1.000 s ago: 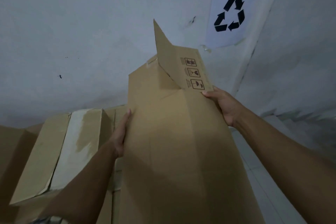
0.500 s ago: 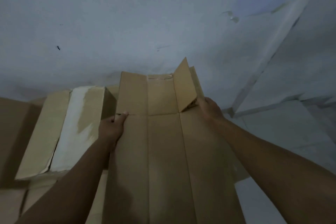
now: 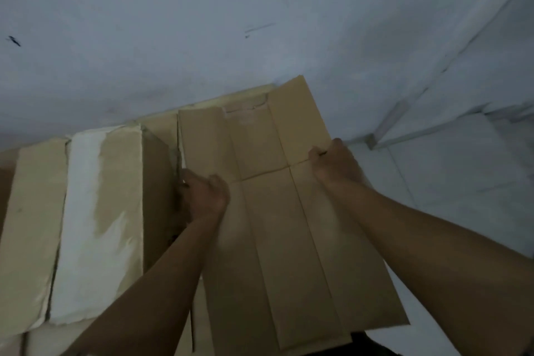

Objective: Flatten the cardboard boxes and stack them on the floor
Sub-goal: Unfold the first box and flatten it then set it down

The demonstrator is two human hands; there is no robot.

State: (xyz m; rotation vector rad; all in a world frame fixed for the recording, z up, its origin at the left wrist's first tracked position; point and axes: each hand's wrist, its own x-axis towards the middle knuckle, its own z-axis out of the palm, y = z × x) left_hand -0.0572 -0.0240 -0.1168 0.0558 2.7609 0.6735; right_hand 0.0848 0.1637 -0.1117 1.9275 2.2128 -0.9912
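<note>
The flattened box (image 3: 283, 240) is a long sheet of plain brown cardboard with a dull surface, crossed by straight creases that run along its length and by one fold line across it between the two hands. Its far flaps lie flat, and the middle flap has a torn edge. The sheet lies in the middle of the view, and its long axis runs from the near side to the far side, with the far end pointing to the pale, rough wall (image 3: 202, 23). The left hand (image 3: 203, 198) is closed over the left edge of the sheet, fingers curled down over the edge. The right hand (image 3: 336, 165) grips the right edge at the fold line. On the left lie other boxes (image 3: 95, 211), one with a white torn patch. On the right the pale tiled floor (image 3: 462, 182) is visible.
</note>
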